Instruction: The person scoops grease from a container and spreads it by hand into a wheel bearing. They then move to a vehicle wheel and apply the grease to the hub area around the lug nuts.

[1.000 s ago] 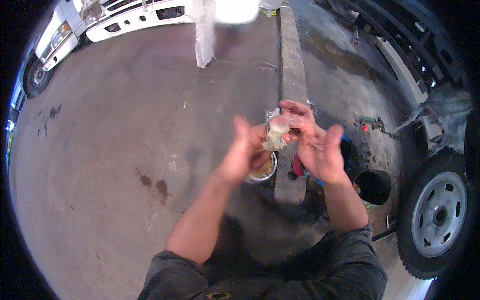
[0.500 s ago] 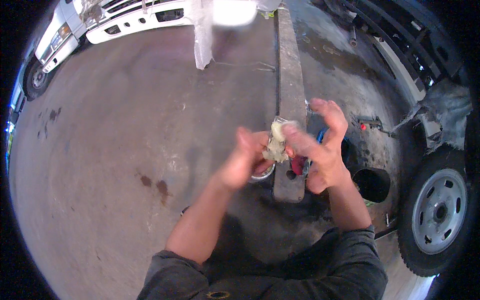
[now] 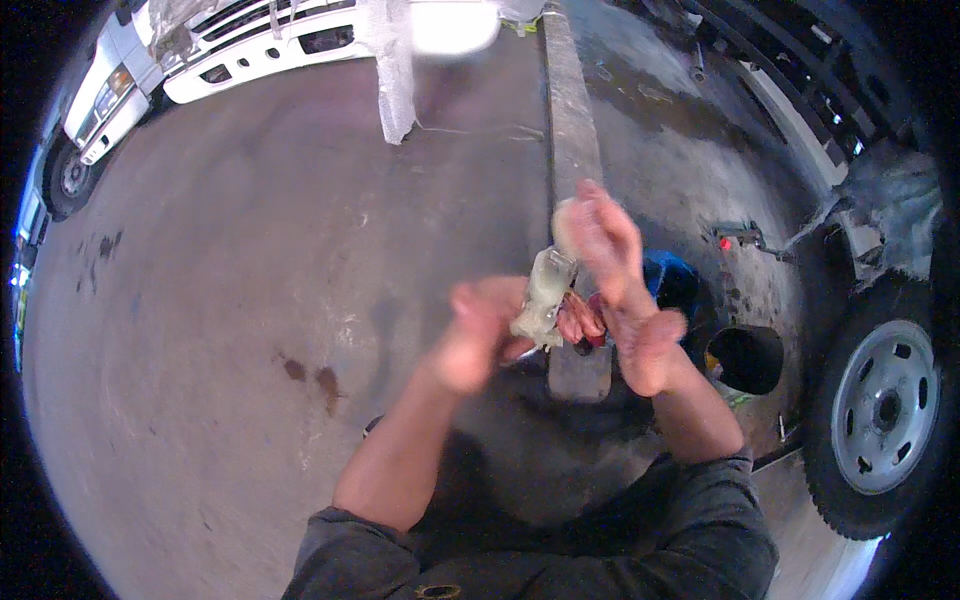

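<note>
Two hands pressed on a pale crumpled rag, above a concrete curb.

Head view: the rag is pinched between the left hand and the flat right hand (both blurred); a wheel is seen right of the curb.

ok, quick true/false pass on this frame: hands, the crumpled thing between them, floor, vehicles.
1. Both hands are at the pale crumpled rag. True: left hand and right hand meet on it, though blurred.
2. A tyre on a grey steel wheel is at the right. True.
3. The white vehicle is at the bottom edge. False: it is at the top left.
4. The concrete floor is spotless. False: dark stains mark it.
</note>
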Tool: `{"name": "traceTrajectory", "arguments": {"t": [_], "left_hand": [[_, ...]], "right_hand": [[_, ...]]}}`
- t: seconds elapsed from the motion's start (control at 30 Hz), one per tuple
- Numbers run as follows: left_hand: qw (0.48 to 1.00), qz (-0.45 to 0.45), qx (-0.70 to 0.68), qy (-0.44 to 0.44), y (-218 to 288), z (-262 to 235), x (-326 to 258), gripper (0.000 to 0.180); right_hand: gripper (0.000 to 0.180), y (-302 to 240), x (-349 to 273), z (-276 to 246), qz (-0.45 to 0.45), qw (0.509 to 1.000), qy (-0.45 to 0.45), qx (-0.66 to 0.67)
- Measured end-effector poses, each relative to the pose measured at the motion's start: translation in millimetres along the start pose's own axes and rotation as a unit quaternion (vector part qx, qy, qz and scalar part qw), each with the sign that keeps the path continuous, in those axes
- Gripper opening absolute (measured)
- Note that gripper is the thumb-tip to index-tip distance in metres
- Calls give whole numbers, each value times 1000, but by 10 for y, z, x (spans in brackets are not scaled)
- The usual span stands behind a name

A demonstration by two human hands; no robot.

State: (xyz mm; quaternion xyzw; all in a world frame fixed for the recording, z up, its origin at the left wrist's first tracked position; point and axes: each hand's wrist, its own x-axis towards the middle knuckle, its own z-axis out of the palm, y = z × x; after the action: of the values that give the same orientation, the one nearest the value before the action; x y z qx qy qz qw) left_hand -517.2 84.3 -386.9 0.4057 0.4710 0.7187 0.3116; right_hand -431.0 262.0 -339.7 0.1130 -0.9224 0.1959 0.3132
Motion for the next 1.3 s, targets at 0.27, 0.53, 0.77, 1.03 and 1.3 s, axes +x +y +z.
{"name": "traceTrajectory", "arguments": {"t": [0.27,0.53,0.77,1.03,1.3], "left_hand": [[999,20,-34,-8,-48,-15,11,115],[992,38,-87,-79,-135,7,61,120],[981,-42,-113,-149,94,-9,6,132],[986,-138,19,-88,129,-72,-27,127],[983,-134,-119,35,45,-100,68,120]], "right_hand": [[63,316,-123,27,-7,983,10,181],[83,384,261,0,107,835,-190,506],[78,227,490,-285,62,869,-301,387],[64,193,714,-461,-126,972,-184,74],[78,459,82,-179,-113,993,-33,21]]}}
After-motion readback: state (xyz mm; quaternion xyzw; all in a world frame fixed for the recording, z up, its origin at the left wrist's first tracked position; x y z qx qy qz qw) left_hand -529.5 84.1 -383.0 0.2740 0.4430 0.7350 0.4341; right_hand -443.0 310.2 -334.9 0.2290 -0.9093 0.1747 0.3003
